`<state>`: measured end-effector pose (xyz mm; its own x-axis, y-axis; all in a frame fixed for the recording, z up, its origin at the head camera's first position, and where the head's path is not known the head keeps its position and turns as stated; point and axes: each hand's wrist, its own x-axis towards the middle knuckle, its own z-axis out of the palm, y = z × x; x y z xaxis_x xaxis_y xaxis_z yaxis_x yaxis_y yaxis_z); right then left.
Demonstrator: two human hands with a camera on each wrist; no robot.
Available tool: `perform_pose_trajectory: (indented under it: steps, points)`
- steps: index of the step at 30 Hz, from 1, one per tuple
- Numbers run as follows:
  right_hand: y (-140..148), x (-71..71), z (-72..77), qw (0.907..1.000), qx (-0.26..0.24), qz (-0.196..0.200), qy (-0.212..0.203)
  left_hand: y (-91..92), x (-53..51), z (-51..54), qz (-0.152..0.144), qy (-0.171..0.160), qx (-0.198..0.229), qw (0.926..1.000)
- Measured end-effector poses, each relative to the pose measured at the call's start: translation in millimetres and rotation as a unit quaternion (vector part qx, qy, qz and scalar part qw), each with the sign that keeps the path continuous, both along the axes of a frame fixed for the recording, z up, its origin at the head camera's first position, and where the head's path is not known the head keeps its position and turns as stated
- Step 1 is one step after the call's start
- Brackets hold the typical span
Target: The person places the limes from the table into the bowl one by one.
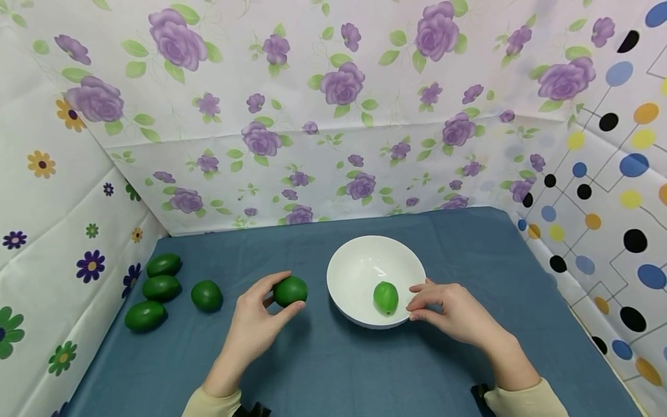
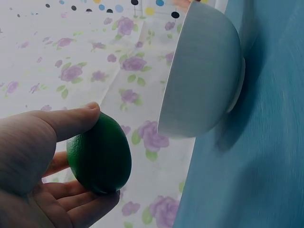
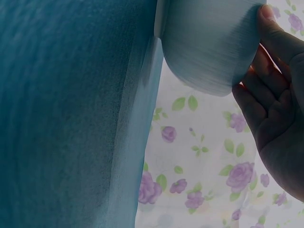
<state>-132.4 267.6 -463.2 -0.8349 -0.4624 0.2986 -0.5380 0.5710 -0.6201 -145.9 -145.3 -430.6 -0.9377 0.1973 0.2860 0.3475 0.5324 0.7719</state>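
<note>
A dark green, egg-shaped fruit (image 1: pixel 290 291) is pinched between the thumb and fingers of my left hand (image 1: pixel 255 324), left of the white bowl (image 1: pixel 346 272). In the left wrist view the same fruit (image 2: pixel 100 154) is held by my left hand (image 2: pixel 52 161), apart from the bowl (image 2: pixel 204 76). Inside the bowl lies a lighter green fruit (image 1: pixel 386 297). My right hand (image 1: pixel 458 313) grips the bowl's right rim. The right wrist view has the thumb and fingers of my right hand (image 3: pixel 280 99) on the bowl's side (image 3: pixel 209 47).
Three dark green fruits (image 1: pixel 161 288) lie in a column at the left of the blue cloth (image 1: pixel 339 370), with another one (image 1: pixel 206 296) just right of them. Flowered cloth (image 1: pixel 312 145) hangs behind, and dotted cloth (image 1: pixel 620 243) stands at the right.
</note>
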Motion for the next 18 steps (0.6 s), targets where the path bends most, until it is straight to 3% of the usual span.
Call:
perform_pose_trajectory:
  steps: [10,18]
  points:
    - [0.0,-0.6,0.4,1.0,-0.003,0.002,0.0,27.2,-0.5,1.4,-0.027,-0.007,0.024,0.9993]
    - [0.2,-0.2,1.0,1.0,0.0,-0.001,-0.005,38.3,0.2,3.2,-0.04,-0.017,0.037,0.9984]
